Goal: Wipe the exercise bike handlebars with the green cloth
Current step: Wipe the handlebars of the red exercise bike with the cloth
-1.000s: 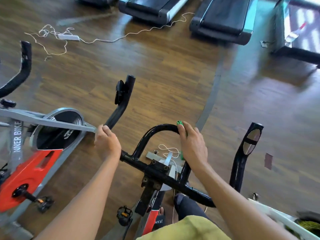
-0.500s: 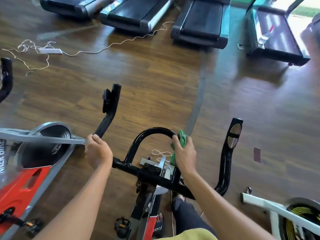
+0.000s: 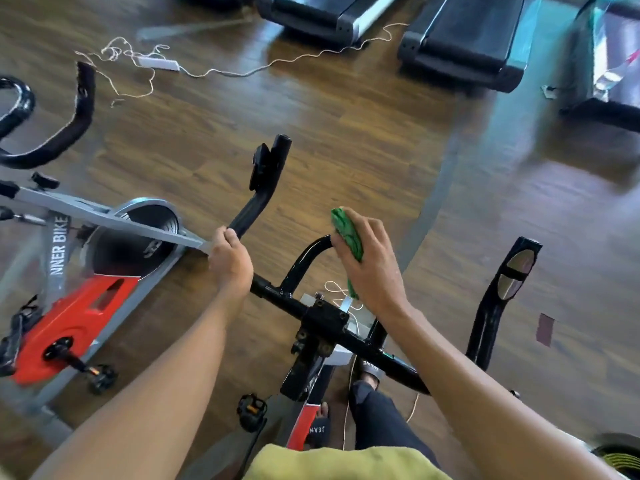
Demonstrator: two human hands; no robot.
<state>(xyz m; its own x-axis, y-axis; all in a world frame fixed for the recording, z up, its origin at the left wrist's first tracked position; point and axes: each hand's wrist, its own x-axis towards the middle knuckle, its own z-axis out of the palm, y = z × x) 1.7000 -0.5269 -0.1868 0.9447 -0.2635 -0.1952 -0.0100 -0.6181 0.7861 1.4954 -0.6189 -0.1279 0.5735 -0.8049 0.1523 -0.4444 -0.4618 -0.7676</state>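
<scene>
Head view: left hand [image 3: 230, 263] wraps around the left horn [image 3: 258, 206] of the handlebars [image 3: 284, 296] just below its bend, gripping it. Right hand [image 3: 372, 268] clutches the green cloth [image 3: 346, 233], fingers curled over it and pressing it onto the top of the centre loop [image 3: 301, 261]; one cloth end sticks out past the fingertips, another hangs below the palm. Right horn [image 3: 484, 327] stands free, well apart from both hands; red-and-grey bike [image 3: 76, 317] just left, treadmills [image 3: 464, 39] and white cable [image 3: 166, 62] on the wooden floor [image 3: 346, 133] beyond.
</scene>
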